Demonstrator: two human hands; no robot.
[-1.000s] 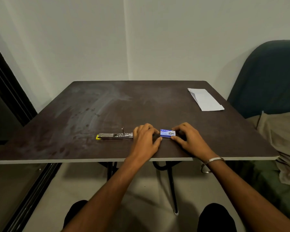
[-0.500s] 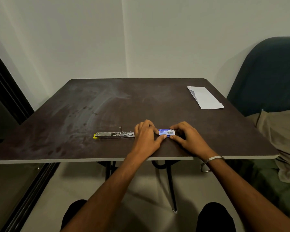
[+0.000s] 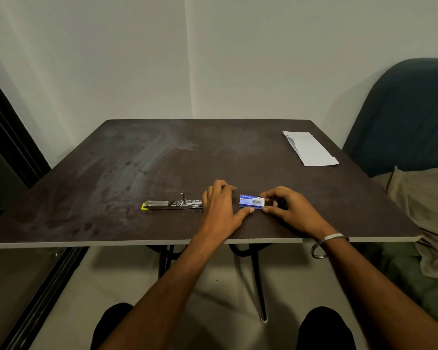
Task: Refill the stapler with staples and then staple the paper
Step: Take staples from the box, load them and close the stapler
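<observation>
A small blue staple box (image 3: pixel 251 201) lies flat on the dark table (image 3: pixel 162 160) near its front edge. My left hand (image 3: pixel 221 207) rests on the table at the box's left end, thumb touching its front corner. My right hand (image 3: pixel 282 207) pinches the box's right end, where a white inner tray shows slightly. To the left lies the metal stapler (image 3: pixel 172 204), opened out flat, with a yellow tip at its left end. Its right end is hidden behind my left hand. The folded white paper (image 3: pixel 310 150) sits at the table's far right.
A blue chair back (image 3: pixel 405 114) and a beige cloth (image 3: pixel 425 195) stand to the right of the table. A dark door frame (image 3: pixel 8 137) runs along the left. White walls meet in a corner behind the table.
My right fingers have shifted to the box's right end, and a sliver of white tray now shows there. My left hand stays at the left end.
</observation>
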